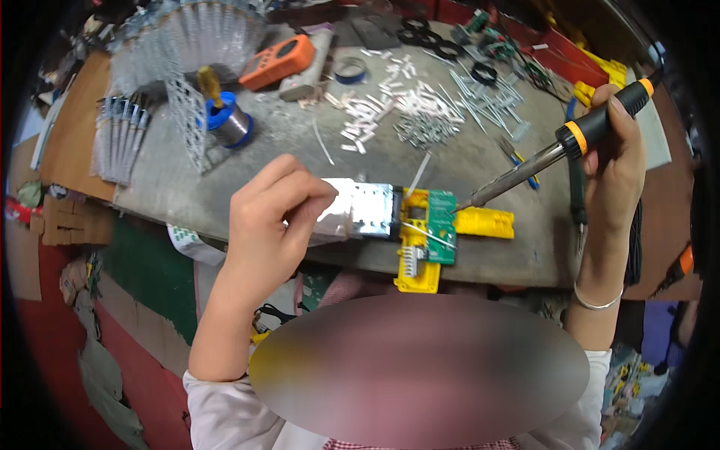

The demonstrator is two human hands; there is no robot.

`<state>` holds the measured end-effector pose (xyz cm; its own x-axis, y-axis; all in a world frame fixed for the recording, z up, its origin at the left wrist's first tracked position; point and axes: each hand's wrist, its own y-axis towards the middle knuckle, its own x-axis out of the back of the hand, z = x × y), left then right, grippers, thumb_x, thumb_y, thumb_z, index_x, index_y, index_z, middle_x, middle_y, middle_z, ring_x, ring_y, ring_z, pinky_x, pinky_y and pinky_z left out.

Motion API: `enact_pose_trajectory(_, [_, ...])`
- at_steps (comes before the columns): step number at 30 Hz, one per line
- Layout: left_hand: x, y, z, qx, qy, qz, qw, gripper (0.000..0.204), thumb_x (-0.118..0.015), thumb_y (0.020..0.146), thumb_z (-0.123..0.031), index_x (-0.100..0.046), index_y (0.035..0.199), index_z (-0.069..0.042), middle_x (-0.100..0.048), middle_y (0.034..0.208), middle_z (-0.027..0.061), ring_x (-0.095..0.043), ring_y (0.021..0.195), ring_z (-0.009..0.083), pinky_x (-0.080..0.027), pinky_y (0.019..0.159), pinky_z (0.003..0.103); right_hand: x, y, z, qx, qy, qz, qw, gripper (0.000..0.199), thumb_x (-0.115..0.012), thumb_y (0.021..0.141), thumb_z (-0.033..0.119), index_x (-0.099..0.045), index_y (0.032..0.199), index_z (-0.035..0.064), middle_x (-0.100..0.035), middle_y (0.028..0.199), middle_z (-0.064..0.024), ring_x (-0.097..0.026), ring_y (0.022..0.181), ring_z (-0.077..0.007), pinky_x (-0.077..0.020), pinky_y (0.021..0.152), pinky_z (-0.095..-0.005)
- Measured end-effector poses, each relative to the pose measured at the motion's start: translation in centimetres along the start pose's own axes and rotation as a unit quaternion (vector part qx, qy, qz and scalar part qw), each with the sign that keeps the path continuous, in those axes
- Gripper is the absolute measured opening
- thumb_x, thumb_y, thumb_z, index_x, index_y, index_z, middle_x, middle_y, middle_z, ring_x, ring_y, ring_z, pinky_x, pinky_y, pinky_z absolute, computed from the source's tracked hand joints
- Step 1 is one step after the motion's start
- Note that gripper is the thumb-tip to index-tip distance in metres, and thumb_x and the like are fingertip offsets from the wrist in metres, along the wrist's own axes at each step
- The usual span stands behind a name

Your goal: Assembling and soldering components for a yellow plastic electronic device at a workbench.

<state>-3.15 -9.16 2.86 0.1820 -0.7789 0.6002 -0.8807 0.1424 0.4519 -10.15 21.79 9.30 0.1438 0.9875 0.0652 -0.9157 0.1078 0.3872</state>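
Observation:
My right hand [621,154] is wrapped round the black and orange handle of a soldering iron [529,169]. The iron slants down to the left, its tip at the upper right edge of a green circuit board [442,244]. That board lies on a yellow plastic housing [418,283], with white wires across it. A shiny silver metal part [373,210] joins the housing on the left. Beside its left end, my left hand [266,210] is closed in a pinch; whatever is between the fingertips, if anything, is too small to make out.
Behind lie white sleeves [360,120], small metal screws [427,131] and silver rods [487,101]. A blue solder spool [229,124], an orange multimeter [277,61] and a tape roll [350,70] stand at the back left. Pliers [520,161] rest near the iron.

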Motion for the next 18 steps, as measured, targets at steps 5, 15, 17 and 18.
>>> enact_pose_trajectory(5, [-2.4, -0.8, -2.5, -0.057, -0.067, 0.079, 0.993, 0.015, -0.068, 0.071, 0.009, -0.066, 0.083, 0.001, -0.052, 0.073, 0.0062, -0.055, 0.066, 0.0187, -0.042, 0.057, 0.03, 0.8, -2.7, -1.0, -0.078, -0.016, -0.013, 0.997, 0.027, -0.054, 0.093, 0.03, -0.061, 0.092, 0.0047, -0.049, 0.066, 0.0003, -0.041, 0.046, -0.0029, -0.0284, 0.043, -0.0184])
enact_pose_trajectory(15, [-5.3, 2.2, -0.7, -0.075, -0.075, 0.182, 0.978, 0.015, -0.067, 0.073, 0.007, -0.065, 0.085, -0.002, -0.055, 0.075, 0.009, -0.056, 0.069, 0.0257, -0.044, 0.06, 0.033, 0.1, -3.4, -3.8, -0.152, -0.055, 0.009, 0.987, 0.028, -0.057, 0.091, 0.033, -0.055, 0.091, 0.0051, -0.047, 0.06, 0.0027, -0.039, 0.045, -0.0022, -0.0254, 0.042, -0.019])
enact_pose_trajectory(17, [-5.4, 2.7, -0.9, -0.047, -0.102, 0.197, 0.974, 0.014, -0.068, 0.074, 0.006, -0.063, 0.084, -0.001, -0.059, 0.075, 0.0074, -0.059, 0.067, 0.0195, -0.043, 0.057, 0.029, 0.2, -3.5, -4.3, -0.154, -0.055, 0.017, 0.986, 0.029, -0.057, 0.09, 0.034, -0.055, 0.091, 0.0054, -0.048, 0.06, 0.0026, -0.038, 0.045, -0.0022, -0.0247, 0.042, -0.019])
enact_pose_trajectory(18, [-5.5, 2.8, -1.0, -0.024, -0.119, 0.207, 0.971, 0.015, -0.07, 0.074, 0.005, -0.062, 0.085, -0.001, -0.061, 0.076, 0.0063, -0.06, 0.068, 0.0169, -0.042, 0.056, 0.028, 0.2, -3.5, -4.5, -0.167, -0.06, 0.019, 0.984, 0.026, -0.055, 0.092, 0.033, -0.056, 0.092, 0.0066, -0.047, 0.061, 0.0037, -0.037, 0.044, -0.0016, -0.0239, 0.042, -0.0185])
